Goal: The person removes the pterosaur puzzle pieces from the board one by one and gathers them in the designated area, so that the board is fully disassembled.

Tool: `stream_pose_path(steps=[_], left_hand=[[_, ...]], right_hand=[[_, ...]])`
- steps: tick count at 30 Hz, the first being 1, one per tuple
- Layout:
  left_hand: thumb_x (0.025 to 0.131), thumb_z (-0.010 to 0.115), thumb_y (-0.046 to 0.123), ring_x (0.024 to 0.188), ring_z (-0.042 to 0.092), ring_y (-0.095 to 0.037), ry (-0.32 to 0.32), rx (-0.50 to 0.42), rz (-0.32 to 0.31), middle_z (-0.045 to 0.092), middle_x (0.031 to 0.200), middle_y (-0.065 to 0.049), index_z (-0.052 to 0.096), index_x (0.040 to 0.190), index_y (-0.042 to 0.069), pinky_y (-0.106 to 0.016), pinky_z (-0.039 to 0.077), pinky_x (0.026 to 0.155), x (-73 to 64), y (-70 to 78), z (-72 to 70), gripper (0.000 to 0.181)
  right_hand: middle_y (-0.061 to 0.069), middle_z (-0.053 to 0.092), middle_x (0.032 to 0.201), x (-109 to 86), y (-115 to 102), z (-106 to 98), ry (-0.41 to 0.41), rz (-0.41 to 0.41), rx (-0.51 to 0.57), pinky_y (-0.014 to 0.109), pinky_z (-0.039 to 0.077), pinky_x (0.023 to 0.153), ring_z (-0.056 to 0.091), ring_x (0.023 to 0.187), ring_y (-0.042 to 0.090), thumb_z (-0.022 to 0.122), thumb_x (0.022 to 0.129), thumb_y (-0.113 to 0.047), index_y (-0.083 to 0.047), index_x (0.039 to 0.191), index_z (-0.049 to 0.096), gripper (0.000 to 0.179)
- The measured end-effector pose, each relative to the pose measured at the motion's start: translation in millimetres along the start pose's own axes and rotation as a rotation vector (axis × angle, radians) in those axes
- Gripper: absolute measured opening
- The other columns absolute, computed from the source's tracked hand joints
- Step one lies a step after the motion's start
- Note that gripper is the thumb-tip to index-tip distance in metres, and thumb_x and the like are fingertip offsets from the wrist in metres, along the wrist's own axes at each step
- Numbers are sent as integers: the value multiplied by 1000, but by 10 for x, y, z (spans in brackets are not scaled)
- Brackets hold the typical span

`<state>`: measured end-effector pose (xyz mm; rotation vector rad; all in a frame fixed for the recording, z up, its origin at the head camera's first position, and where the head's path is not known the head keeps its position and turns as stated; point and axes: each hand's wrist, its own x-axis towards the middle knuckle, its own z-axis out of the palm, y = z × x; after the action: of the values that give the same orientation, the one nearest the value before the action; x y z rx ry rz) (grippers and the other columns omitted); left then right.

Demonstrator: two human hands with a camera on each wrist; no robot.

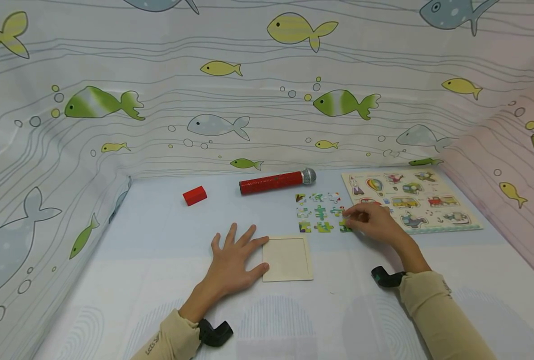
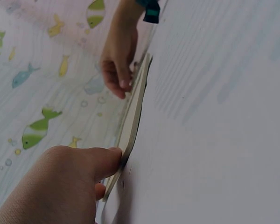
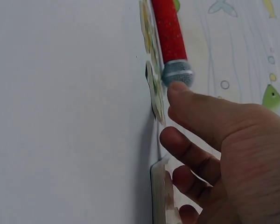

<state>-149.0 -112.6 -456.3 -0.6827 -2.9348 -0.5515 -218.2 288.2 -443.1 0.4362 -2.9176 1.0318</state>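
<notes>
A square, shallow wooden puzzle tray (image 1: 287,259) lies flat in front of the person. The left hand (image 1: 234,262) is spread beside it, with the thumb and index fingertip touching its left edge; the left wrist view shows the thumb at the tray's rim (image 2: 136,112). Behind the tray, several jigsaw pieces (image 1: 321,212) are laid out in spaced rows. At their right side hovers the right hand (image 1: 375,222), fingers bent loosely. In the right wrist view its thumb and index finger stand apart beside a jigsaw piece (image 3: 153,91), with nothing seen between them.
A picture board (image 1: 422,192) with vehicle shapes lies at the back right, partly behind the right hand. A red microphone (image 1: 276,182) with a silver head lies behind the jigsaw pieces. Further left is a small red block (image 1: 194,195). Fish-printed cloth forms the back and sides.
</notes>
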Motion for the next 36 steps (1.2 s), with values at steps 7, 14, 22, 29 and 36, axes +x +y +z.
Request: stream_pose_path(steps=[7, 14, 22, 29, 36], left_hand=[[90, 62, 57, 155, 20, -48, -1, 7, 1, 41, 164, -2, 53, 146, 39, -77, 9, 112, 11, -1, 7, 60], [90, 61, 58, 155, 21, -48, -4, 11, 5, 41, 163, -2, 53, 147, 39, -77, 10, 112, 16, -8, 19, 60], [90, 62, 58, 155, 21, -47, 2, 19, 11, 40, 164, -2, 53, 147, 40, -77, 10, 111, 32, -18, 37, 61], [89, 63, 58, 154, 22, -48, 2, 8, 8, 41, 164, -2, 54, 146, 40, -78, 10, 111, 11, -35, 53, 61], [89, 63, 59, 155, 20, -48, 4, -3, 5, 40, 164, -2, 54, 146, 40, -77, 8, 110, 10, -69, 57, 61]], right_hand=[[0, 67, 93, -28, 18, -57, -47, -14, -74, 41, 19, 78, 43, 83, 18, 89, 78, -32, -18, 101, 78, 29], [-2, 66, 90, -32, 36, -24, -34, -41, -99, 41, 19, 78, 43, 83, 17, 89, 78, -31, -20, 99, 79, 26], [-3, 63, 87, -15, 49, -14, -29, -36, -101, 42, 18, 78, 42, 82, 18, 89, 78, -32, -21, 98, 78, 26], [-1, 59, 82, -25, 26, 14, -43, -25, -83, 44, 18, 79, 42, 84, 19, 89, 78, -32, -21, 99, 78, 26], [-2, 60, 84, -1, -2, 38, -33, -42, -106, 42, 18, 78, 41, 82, 18, 88, 78, -32, -23, 100, 79, 25]])
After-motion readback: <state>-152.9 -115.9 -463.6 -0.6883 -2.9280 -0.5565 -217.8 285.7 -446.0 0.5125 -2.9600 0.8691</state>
